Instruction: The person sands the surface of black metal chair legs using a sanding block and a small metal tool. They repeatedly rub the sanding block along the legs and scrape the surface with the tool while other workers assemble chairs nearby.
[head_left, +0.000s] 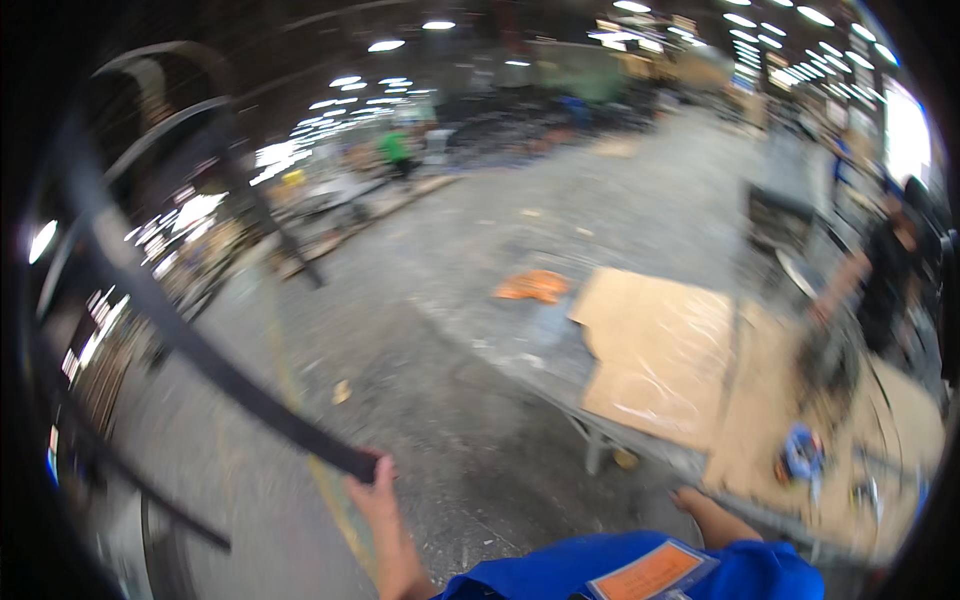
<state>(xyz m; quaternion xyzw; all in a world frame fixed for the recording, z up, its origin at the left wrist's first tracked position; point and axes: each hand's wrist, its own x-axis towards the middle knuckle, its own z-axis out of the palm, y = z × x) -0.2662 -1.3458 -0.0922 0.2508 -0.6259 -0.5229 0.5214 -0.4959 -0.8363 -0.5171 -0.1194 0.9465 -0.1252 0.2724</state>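
My left hand [374, 482] is closed round the lower end of a long dark flat bar [230, 385]. From there the bar curves up to the upper left, where it seems to belong to a larger dark curved frame [150, 135]; blur hides how the parts join. My right hand [688, 498] is low beside the near edge of a work table [560, 385], and its fingers are too hidden and smeared to read. Brown cardboard sheets [660, 350] cover much of that table.
An orange cloth-like item [533, 286] and a blue-and-white roll [802, 452] lie on the table. A person in dark clothes [885, 270] works at its right side, by a dark tangled bundle [830, 360]. Grey concrete floor [440, 440] spreads left of the table; a person in green [396, 148] is far off.
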